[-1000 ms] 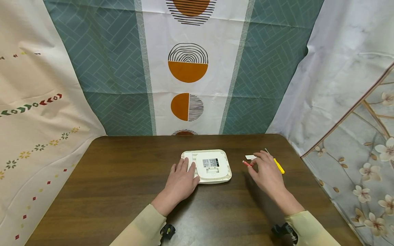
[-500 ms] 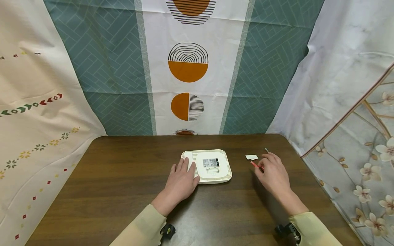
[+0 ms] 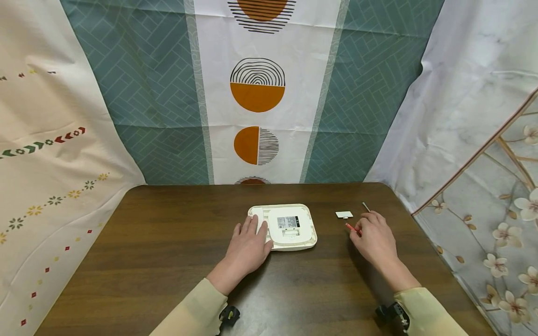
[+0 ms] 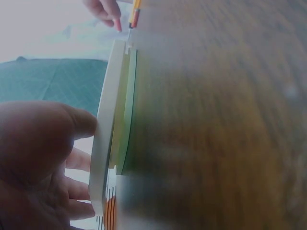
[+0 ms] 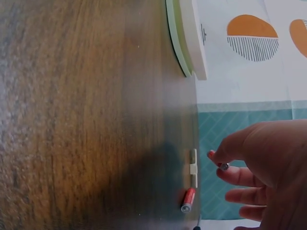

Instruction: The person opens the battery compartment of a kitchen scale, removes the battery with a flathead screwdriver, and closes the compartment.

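Note:
My left hand (image 3: 248, 245) lies on the left side of a white, rounded-square device (image 3: 308, 233) with a printed label and a small rectangular recess on its upper face. Off to the right, my right hand (image 3: 375, 240) pinches a small red battery (image 5: 212, 155) between thumb and forefinger, above the table. Another red battery (image 5: 188, 199) lies on the tabletop below that hand. Beyond its fingertips sits a small white cover with a tab (image 3: 344, 214). A screwdriver (image 3: 366, 207) shows its metal shaft past the right hand, which hides its handle in the head view.
The brown wooden table (image 3: 168, 233) carries all of these things. Patterned cloths hang behind it and at both sides. The screwdriver's yellow handle (image 4: 136, 5) appears at the top of the left wrist view.
My right hand has drawn back to the right with the battery, uncovering the white cover and hiding the screwdriver's yellow handle. The left hand and the device stay in place.

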Demonstrator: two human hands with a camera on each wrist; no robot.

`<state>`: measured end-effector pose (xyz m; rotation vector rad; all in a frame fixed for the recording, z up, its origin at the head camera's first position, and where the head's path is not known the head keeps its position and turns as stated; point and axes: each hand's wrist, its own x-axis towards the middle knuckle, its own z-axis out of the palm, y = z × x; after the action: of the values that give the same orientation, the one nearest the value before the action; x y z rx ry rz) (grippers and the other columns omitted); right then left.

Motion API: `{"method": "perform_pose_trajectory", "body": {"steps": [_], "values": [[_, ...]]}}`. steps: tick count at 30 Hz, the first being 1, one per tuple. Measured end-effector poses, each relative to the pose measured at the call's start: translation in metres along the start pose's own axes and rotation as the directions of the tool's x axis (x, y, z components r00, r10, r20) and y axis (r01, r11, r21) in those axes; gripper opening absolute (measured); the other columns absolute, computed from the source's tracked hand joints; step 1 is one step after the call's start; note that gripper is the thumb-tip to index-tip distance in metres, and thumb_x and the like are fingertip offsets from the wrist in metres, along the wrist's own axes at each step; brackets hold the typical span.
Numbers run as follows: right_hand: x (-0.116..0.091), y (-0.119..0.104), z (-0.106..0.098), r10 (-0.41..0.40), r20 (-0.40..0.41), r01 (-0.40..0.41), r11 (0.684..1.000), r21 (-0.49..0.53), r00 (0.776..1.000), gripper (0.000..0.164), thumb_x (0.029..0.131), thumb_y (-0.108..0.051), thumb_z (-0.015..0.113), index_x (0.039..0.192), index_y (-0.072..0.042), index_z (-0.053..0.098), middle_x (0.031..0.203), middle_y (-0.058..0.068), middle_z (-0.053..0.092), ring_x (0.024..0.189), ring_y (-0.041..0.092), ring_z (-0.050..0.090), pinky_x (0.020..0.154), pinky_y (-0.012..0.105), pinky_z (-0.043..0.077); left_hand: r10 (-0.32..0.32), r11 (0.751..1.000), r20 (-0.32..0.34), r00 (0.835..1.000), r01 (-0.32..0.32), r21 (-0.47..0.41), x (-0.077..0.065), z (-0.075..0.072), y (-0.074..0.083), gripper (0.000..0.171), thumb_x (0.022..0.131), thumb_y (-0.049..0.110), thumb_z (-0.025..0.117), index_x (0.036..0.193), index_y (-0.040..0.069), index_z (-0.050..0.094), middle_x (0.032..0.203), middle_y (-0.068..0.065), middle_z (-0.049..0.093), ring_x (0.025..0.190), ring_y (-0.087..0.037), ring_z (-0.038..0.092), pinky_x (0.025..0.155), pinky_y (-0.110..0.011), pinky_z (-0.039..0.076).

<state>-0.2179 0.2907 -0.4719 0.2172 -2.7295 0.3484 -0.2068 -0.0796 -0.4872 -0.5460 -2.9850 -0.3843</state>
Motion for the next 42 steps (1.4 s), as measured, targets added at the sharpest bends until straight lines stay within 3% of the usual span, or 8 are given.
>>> {"method": "perform_pose_trajectory", "body": {"steps": [11, 20, 42], "values": [[0.002, 0.002, 0.003, 0.015, 0.057, -0.013, 0.999, -0.037, 0.998, 0.017, 0.092, -0.014, 0.074, 0.081, -0.004, 0.067, 0.134, 0.034, 0.065, 0.144, 0.055, 0.044, 0.116, 0.068, 0.042, -0.003, 1.0, 0.002, 1.0, 0.003, -0.005, 0.001, -0.001, 0.0, 0.059, 0.112, 0.037, 0.064, 0.159, 0.002, 0.057, 0.169, -0.031, 0.041, 0.159, -0.049, 0.036, 0.124, -0.069, 0.032], [0.003, 0.002, 0.008, 0.047, 0.119, -0.041, 0.998, -0.05, 0.992, 0.017, 0.092, -0.016, 0.072, 0.078, -0.007, 0.067, 0.14, 0.035, 0.061, 0.149, 0.055, 0.039, 0.114, 0.072, 0.041, -0.006, 1.0, 0.006, 1.0, 0.006, -0.01, 0.0, -0.003, 0.001, 0.059, 0.113, 0.038, 0.063, 0.16, 0.002, 0.056, 0.17, -0.03, 0.04, 0.159, -0.05, 0.035, 0.125, -0.069, 0.031], [0.004, 0.004, 0.019, 0.042, 0.126, -0.028, 0.994, -0.108, 0.991, 0.02, 0.089, -0.015, 0.07, 0.071, -0.011, 0.064, 0.134, 0.033, 0.065, 0.146, 0.056, 0.042, 0.109, 0.075, 0.044, -0.003, 1.0, 0.001, 1.0, 0.003, -0.012, 0.0, -0.002, 0.0, 0.059, 0.112, 0.037, 0.064, 0.159, 0.002, 0.057, 0.169, -0.031, 0.041, 0.159, -0.05, 0.035, 0.124, -0.069, 0.032]]}}
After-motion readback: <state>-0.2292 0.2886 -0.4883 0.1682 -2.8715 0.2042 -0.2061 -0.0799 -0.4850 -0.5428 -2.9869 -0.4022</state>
